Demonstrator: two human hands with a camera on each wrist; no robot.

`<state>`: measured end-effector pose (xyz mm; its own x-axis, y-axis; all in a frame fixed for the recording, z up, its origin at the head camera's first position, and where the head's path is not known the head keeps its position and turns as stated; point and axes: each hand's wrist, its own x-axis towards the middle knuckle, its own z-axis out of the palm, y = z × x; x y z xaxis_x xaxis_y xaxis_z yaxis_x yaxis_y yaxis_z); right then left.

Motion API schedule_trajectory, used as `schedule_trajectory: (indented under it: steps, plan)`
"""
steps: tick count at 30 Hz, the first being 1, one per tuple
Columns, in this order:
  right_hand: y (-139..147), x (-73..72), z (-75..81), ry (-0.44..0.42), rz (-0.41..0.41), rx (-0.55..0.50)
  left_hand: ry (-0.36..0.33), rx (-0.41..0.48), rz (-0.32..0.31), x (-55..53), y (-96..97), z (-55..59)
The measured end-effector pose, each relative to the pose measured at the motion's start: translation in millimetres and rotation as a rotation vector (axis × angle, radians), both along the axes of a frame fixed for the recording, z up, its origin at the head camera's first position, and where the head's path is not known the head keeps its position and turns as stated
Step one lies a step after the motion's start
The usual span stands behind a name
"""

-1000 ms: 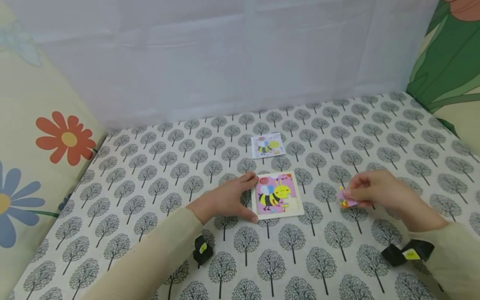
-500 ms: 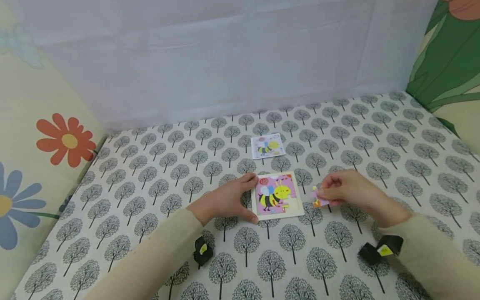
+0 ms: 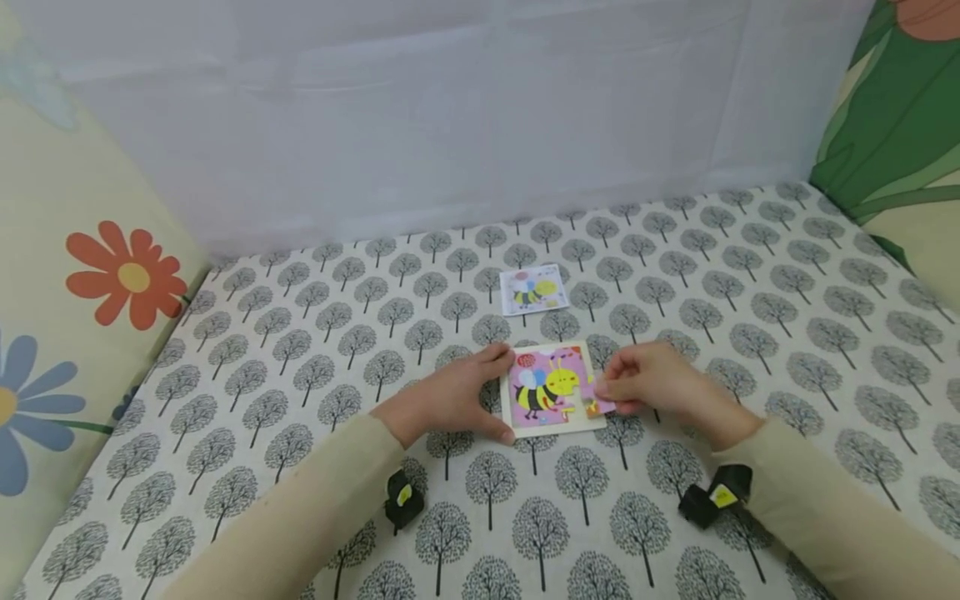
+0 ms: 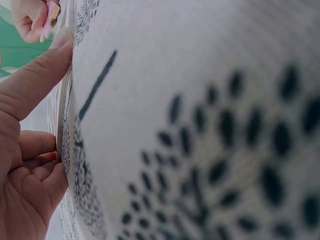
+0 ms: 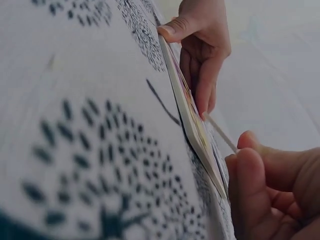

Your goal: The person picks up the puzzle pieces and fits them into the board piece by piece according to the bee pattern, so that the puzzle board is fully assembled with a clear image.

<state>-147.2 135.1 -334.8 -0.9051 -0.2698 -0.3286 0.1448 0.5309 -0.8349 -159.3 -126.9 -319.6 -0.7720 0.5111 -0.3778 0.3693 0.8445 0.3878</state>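
Note:
A square jigsaw puzzle board [image 3: 556, 427] with a bee picture lies on the cloth, its pale base showing at the lower right. My left hand [image 3: 459, 396] holds its left side, thumb at the near corner and fingers at the far one; the left wrist view shows the thumb [image 4: 37, 80] against the board's edge. Between thumb and fingertips, my right hand [image 3: 667, 392] pinches a pink puzzle piece [image 3: 597, 405] over the board's right edge. In the right wrist view this piece [image 5: 222, 132] appears edge-on, tilted and raised above the board.
Behind the board lies a small card [image 3: 534, 290] with a similar bee picture. The tree-print cloth [image 3: 360, 483] covers the table. A white sheet [image 3: 480, 125] hangs at the back, and flower-painted walls [image 3: 97, 200] stand at both sides.
My right hand has moved left with the puzzle piece, from the cloth on the right to above the board's right edge. The left hand and board have stayed in place.

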Motion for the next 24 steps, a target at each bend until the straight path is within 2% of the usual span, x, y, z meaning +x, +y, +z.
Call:
schedule_trajectory:
  steps: [7, 14, 24]
  plan:
    - [-12.6, -0.2, -0.8, 0.018, -0.023, 0.032, -0.004, -0.008, 0.008, 0.5, 0.0, 0.3]
    - [-21.6, 2.6, -1.8, -0.024, -0.075, -0.012, -0.002, -0.016, 0.006, 0.8, 0.8, 0.3]
    - [-27.2, 4.3, -2.8, 0.02, -0.079, 0.057, 0.003, -0.008, 0.004, 0.7, 0.8, -0.3]
